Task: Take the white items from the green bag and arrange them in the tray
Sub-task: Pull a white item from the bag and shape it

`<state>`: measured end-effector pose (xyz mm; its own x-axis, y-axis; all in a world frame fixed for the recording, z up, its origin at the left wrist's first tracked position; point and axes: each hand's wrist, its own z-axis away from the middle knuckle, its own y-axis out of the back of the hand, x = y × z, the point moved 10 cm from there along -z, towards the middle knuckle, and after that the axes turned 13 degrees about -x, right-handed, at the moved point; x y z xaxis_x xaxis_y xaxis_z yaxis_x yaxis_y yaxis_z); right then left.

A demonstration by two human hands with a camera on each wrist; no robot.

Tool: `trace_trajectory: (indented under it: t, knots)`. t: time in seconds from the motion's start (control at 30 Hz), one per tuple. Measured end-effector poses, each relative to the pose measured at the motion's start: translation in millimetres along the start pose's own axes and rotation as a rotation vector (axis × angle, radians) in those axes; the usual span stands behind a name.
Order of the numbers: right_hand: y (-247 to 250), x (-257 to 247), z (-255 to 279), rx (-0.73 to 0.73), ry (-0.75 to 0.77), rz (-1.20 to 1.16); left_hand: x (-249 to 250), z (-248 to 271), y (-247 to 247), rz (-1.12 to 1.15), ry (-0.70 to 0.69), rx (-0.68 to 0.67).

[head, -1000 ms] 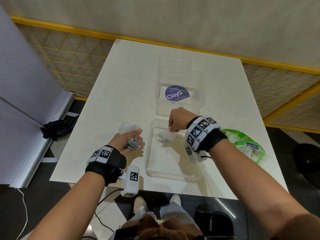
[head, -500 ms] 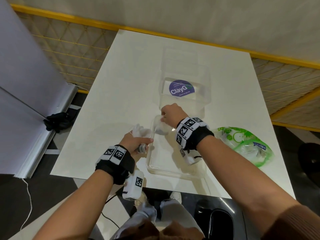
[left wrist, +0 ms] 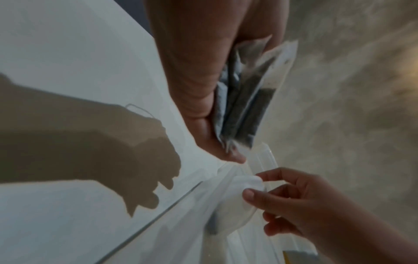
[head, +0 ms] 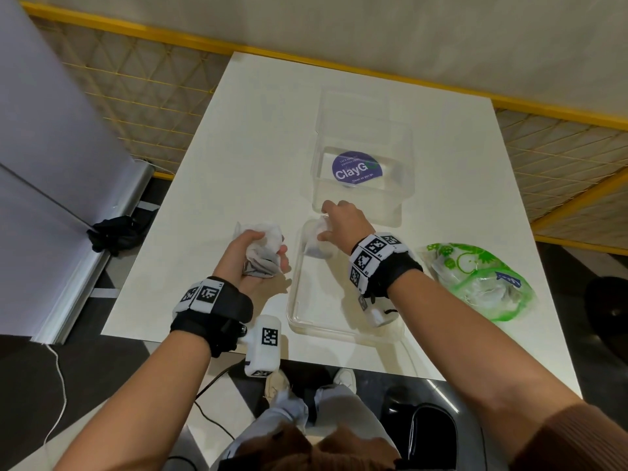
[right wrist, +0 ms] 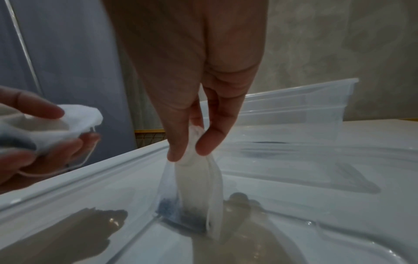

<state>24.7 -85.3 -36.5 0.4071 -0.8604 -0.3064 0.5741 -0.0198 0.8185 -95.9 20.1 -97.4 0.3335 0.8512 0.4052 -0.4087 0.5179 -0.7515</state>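
A clear shallow tray [head: 306,322] lies on the white table near its front edge. My right hand [head: 334,222] pinches a white pouch [right wrist: 194,182] by its top and holds it upright at the tray's far left corner, its lower end on the tray floor. My left hand [head: 253,254] hovers just left of the tray and grips a bunch of white pouches [head: 263,244], seen close in the left wrist view [left wrist: 246,100]. The green printed bag [head: 475,280] lies to the right of the tray with more white items inside.
A clear box with a purple ClayG sticker [head: 360,175] stands right behind the tray. A yellow rail runs along the table's far side. A grey panel [head: 51,164] and a black cloth [head: 112,232] sit on the floor at left.
My right hand carried its pouch from the tray's middle to the far left corner and set it upright. My left hand lifted with its bunch of pouches and moved closer to the tray.
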Motion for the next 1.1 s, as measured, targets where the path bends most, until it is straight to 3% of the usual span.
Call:
trace_trajectory:
  t: [0.3,0.4,0.47,0.57,0.67,0.8,0.93,1.1]
  knots:
    - [5,1,5,0.007,0.009,-0.026,17,3,-17,-0.153,-0.080,0.067]
    - [22,-4,13,0.123,0.046,-0.108,18,5,-24,-0.230,-0.087,0.057]
    - [36,-16,22,0.200,0.148,-0.240,18,5,-29,-0.268,-0.094,0.025]
    - [42,-44,34,0.101,0.342,-0.410,18,5,-39,-0.333,-0.071,-0.024]
    - [42,-57,38,0.004,0.439,-0.507,20,7,-53,-0.362,-0.069,-0.089]
    - [61,-46,44,0.083,0.420,-0.594,27,16,-74,-0.232,-0.113,-0.199]
    - [76,-36,53,0.105,0.409,-0.640,38,18,-73,-0.240,-0.165,-0.173]
    - [82,-36,69,-0.052,0.423,-0.735,42,13,-61,-0.307,-0.148,-0.082]
